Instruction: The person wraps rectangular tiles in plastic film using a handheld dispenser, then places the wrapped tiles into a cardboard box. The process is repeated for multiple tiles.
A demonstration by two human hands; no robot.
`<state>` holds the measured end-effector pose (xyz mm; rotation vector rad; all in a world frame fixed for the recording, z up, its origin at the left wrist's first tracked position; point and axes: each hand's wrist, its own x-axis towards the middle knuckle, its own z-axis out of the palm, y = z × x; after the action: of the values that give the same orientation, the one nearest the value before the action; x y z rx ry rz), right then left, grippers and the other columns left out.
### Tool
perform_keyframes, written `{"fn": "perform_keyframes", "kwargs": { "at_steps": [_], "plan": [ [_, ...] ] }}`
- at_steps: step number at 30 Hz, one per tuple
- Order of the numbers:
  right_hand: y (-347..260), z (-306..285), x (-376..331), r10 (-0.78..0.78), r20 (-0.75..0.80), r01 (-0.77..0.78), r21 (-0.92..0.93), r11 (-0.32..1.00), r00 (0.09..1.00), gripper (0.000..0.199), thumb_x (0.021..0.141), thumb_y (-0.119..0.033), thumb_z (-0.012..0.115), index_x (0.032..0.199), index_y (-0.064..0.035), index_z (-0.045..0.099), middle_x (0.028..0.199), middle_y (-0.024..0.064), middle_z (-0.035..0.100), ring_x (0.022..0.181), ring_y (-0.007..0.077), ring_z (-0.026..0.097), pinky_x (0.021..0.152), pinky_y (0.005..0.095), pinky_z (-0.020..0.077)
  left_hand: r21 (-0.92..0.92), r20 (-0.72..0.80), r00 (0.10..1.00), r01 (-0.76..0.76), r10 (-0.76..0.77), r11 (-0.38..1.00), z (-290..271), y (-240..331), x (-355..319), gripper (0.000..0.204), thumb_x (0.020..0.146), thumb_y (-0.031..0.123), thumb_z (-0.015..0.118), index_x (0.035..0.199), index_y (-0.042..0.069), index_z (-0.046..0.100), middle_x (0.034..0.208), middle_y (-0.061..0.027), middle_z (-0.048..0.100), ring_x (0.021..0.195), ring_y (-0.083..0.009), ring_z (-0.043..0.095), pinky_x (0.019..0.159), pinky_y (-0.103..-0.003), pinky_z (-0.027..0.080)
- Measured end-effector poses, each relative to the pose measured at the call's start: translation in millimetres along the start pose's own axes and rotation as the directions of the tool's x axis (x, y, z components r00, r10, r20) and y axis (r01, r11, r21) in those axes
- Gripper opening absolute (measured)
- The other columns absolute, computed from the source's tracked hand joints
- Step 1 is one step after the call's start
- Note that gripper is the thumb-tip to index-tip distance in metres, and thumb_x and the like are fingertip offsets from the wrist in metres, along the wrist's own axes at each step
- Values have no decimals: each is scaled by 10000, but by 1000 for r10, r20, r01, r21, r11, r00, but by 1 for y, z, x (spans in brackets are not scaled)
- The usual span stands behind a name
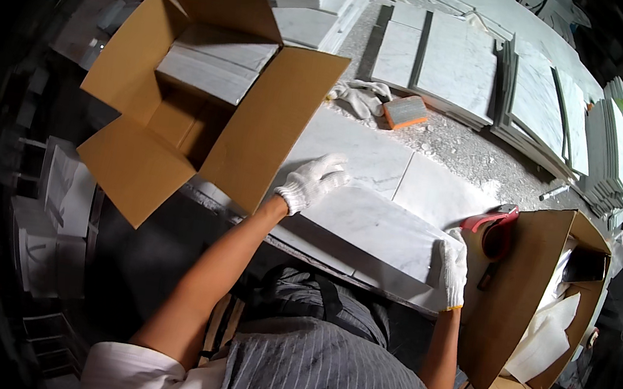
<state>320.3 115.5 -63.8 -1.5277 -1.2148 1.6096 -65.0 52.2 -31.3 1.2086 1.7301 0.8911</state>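
A long white marble tile [379, 224] with faint grey veins is between my hands, over the tiled worktop. Along its near edge lies a dark shadow. My left hand [315, 182], in a white knit glove, holds the tile's left end, its fingers reaching along the far corner. At the other end my right hand [451, 271], gloved the same way, grips the short edge; part of its fingers is hidden. Right beside that hand is a red tape dispenser [492, 224]. To the left stands an open cardboard box [261, 128] with a stack of white tiles [214, 65] inside.
On the right, another cardboard box [511, 302] holds white sheets of packing material. An orange-edged grey block [405, 112] and a pair of white gloves [361, 98] lie on the dusty bench. Several stacks of marble tiles [457, 64] line the far side.
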Motion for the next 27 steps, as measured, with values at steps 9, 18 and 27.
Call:
{"fn": "perform_keyframes", "kwargs": {
  "at_steps": [9,18,27],
  "plan": [
    [-15,-2,-3,-7,126,24,-141,990,992,547,947,-237,695,1409,-47,472,1280,79,598,1192,165,552,1035,309,444,73,-158,986,-46,57,996,11,-8,-64,588,944,390,657,1364,2,523,1293,-183,626,1170,-272,623,1011,-376,473],
    [-29,8,-53,35,247,52,-337,940,968,531,943,-199,646,1422,-51,471,1362,91,558,1275,205,509,1103,332,386,138,-379,925,16,38,990,37,-32,-167,670,902,409,711,1361,-21,483,1294,-228,557,1235,-364,526,1054,-448,414],
    [-35,0,-50,143,215,19,-611,791,966,761,894,-422,713,1471,-79,356,1408,166,517,1295,327,532,1077,392,407,-371,-228,865,348,-447,861,50,-39,-189,708,976,515,598,1428,32,346,1299,-95,488,1153,-181,502,1017,-346,422]
  ]
}}
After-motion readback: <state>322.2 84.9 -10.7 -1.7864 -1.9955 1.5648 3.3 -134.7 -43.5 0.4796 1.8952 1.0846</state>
